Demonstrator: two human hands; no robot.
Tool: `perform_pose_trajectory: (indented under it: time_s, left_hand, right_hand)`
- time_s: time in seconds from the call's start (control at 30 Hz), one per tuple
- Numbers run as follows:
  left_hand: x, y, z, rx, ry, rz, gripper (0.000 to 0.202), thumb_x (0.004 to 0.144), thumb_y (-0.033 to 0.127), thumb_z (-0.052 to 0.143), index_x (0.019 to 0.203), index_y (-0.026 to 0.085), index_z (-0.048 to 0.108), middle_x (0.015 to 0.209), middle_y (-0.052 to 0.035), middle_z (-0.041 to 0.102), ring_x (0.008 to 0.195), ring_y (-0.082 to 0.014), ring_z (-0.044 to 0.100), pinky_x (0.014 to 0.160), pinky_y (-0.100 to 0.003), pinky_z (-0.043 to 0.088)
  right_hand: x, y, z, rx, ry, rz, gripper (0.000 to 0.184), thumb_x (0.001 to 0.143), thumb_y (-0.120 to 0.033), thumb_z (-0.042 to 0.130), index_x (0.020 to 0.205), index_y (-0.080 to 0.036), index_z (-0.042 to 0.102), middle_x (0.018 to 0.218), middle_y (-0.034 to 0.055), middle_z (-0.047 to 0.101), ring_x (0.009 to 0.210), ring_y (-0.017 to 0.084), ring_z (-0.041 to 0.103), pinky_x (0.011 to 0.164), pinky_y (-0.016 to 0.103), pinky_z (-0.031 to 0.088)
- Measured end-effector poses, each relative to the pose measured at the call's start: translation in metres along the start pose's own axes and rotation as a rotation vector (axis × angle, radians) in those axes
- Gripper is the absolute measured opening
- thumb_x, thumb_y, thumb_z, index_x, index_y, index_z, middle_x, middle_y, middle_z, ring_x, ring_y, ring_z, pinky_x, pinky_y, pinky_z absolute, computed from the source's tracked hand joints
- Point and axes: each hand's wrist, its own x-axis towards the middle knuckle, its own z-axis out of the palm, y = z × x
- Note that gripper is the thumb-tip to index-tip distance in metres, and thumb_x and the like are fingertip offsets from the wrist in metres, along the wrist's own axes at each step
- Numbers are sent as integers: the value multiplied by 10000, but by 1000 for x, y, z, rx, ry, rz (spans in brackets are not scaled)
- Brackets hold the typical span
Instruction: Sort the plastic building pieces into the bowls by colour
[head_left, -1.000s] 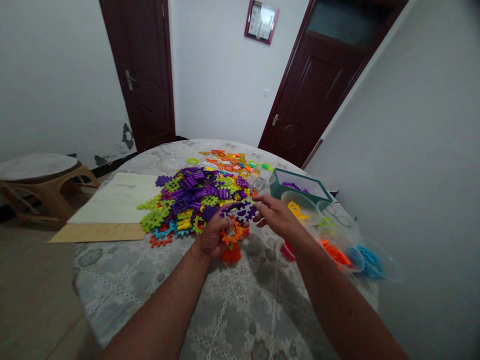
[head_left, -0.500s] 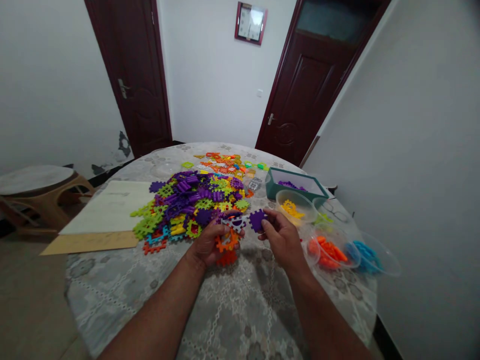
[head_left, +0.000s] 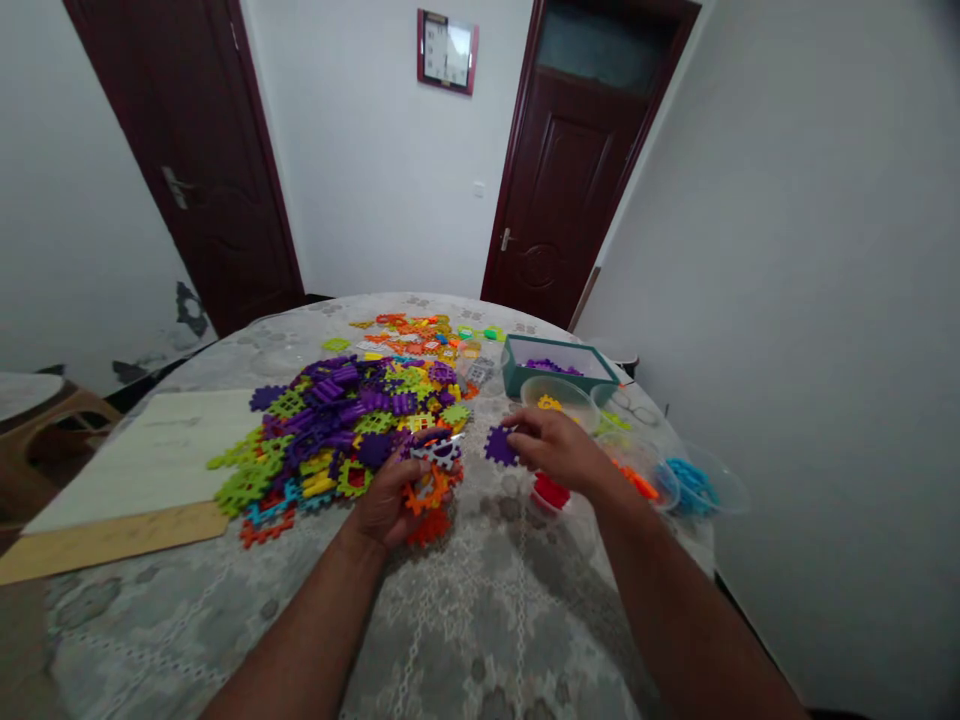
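My left hand grips a small cluster of joined plastic tiles, orange below and white on top, at the near edge of a big pile of purple, green and yellow interlocking tiles. My right hand pinches a single purple tile just right of the cluster, apart from it. Both hands hover low over the round table with its grey lace cloth.
A teal box with purple tiles stands at the back right. Clear bowls hold yellow, orange, blue and red pieces. A pale board lies left. Loose orange tiles lie at the far side.
My right hand pulled a purple tile off the cluster held in my left hand and moved it right. The view has swung rightward.
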Motion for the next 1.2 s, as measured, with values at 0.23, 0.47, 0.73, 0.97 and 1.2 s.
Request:
perform_pose_trajectory:
  time_s: [0.23,0.47,0.73,0.97,1.2]
  left_hand:
    - [1,-3,-1,-2,-14,14,535,725,149,749,1256,123,693,861,-127,785,714,-254,767,578,-313,606]
    - [2,-6,-2,-21,-49,33,742,741,145,759,1460,163,577,962,-128,783,768,-266,773,585,-331,622]
    - [2,-8,0,28,-44,42,651,738,123,758,1366,185,598,992,-104,769,752,-236,744,586,-327,617]
    - [-1,-6,5,62,-44,28,577,726,136,738,1293,172,641,951,-98,754,710,-225,724,567,-331,606]
    - [-2,-4,7,21,11,1,693,710,139,769,1378,179,587,1097,-144,741,848,-279,762,574,-339,607]
  right_hand:
    - [77,23,-84,-124,586,50,504,864,-233,601,1355,-147,672,1098,118,771,848,218,750,774,350,615]
    - [27,-16,-13,-241,269,-130,335,941,-383,629,1193,-217,775,1042,89,789,856,240,717,840,393,565]
    - [-7,-34,73,-56,100,-119,132,955,-254,661,1053,-232,747,895,26,775,802,187,710,750,300,533]
    - [-8,-27,54,261,-47,41,164,932,-352,652,1009,-218,707,720,-39,654,583,136,626,527,245,506]
    - [54,-18,5,240,19,60,139,840,-300,754,898,-177,725,641,-19,655,528,123,611,479,219,524]
